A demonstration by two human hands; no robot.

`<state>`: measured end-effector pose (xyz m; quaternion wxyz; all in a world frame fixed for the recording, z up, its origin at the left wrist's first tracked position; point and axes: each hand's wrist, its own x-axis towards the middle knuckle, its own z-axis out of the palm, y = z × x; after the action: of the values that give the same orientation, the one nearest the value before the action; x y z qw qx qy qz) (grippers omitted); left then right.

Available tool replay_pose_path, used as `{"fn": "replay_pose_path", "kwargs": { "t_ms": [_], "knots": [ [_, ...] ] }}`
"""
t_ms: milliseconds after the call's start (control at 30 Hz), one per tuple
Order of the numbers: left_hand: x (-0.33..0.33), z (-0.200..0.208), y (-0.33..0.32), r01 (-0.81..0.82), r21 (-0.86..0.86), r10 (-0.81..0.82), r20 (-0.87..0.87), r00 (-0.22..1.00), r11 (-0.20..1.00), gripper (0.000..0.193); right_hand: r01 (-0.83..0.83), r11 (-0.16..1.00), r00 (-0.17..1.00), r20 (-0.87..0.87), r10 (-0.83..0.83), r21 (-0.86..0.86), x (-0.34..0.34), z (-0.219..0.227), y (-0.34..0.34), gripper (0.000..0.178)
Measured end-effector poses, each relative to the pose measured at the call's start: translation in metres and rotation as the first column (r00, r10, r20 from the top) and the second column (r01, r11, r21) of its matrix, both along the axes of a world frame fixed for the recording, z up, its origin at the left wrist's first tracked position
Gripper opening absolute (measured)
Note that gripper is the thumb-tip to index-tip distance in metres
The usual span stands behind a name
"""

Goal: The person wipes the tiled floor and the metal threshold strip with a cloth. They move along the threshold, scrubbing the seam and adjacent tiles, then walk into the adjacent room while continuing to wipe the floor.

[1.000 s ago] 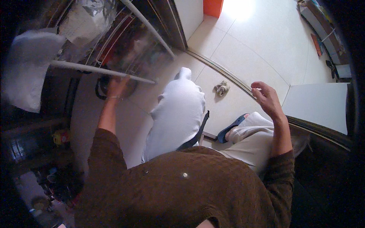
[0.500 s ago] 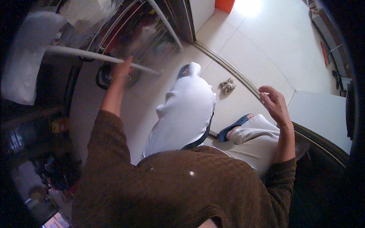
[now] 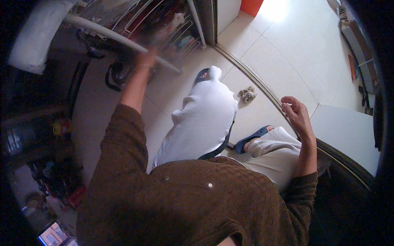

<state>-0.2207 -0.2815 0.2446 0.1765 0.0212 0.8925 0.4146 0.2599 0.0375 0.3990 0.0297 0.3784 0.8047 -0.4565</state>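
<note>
Through my remote view, the left hand (image 3: 146, 58) blurs against the white rack (image 3: 104, 34), upper left; its grip I cannot tell; the right hand (image 3: 297, 115), fingers loosely parted, hangs free

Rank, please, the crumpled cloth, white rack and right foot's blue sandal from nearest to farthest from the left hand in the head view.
1. White rack, immediately by the left hand.
2. Crumpled cloth, to the right.
3. Blue sandal, lower right.
</note>
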Motion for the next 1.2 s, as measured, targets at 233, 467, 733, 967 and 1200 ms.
{"fn": "replay_pose_path", "kwargs": {
  "t_ms": [233,467,733,967,1200],
  "knots": [
    [-0.016,-0.029,0.011,-0.058,-0.125,0.036,-0.168,0.985,0.991,0.062,-0.031,0.999,1.0,-0.003,0.031,-0.01,-0.01,-0.003,-0.004,0.024],
    [0.012,-0.005,0.015,-0.012,-0.049,0.0,-0.245,0.969,0.999,0.058,-0.025,0.999,1.0,-0.005,0.026,0.02,-0.016,-0.017,-0.004,0.025],
    [0.115,-0.031,-0.043,-0.035,0.198,0.052,-0.084,0.995,0.98,0.032,-0.124,0.985,0.968,0.231,0.095,0.118,0.004,-0.016,-0.007,0.025],
    [0.127,-0.063,0.064,0.187,0.349,-0.31,0.342,0.887,0.918,0.028,-0.101,0.994,0.995,-0.009,0.101,0.03,0.0,0.007,-0.001,0.019],
    [0.178,-0.113,0.242,0.974,-0.12,-0.976,0.124,-0.178,-0.193,0.043,-0.063,0.997,0.993,-0.102,0.066,0.034,0.004,0.023,0.009,0.024]
  ]
}}
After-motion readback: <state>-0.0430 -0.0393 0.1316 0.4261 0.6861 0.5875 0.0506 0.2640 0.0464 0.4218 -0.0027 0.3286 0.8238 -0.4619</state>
